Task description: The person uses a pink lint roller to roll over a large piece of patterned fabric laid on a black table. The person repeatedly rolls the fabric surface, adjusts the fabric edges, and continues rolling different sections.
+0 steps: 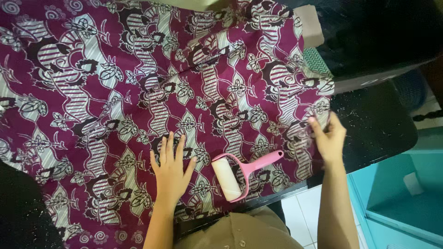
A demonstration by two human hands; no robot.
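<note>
A magenta cotton cloth printed with dark and white striped leaf patterns (138, 92) is being spread over a black table (383, 129). It is being pressed flat by the left hand (170, 170), fingers splayed open. Its right edge is being pinched between the closed fingers of the right hand (328, 138). A pink-handled lint roller with a white drum (237, 177) is lying on the cloth between the hands.
</note>
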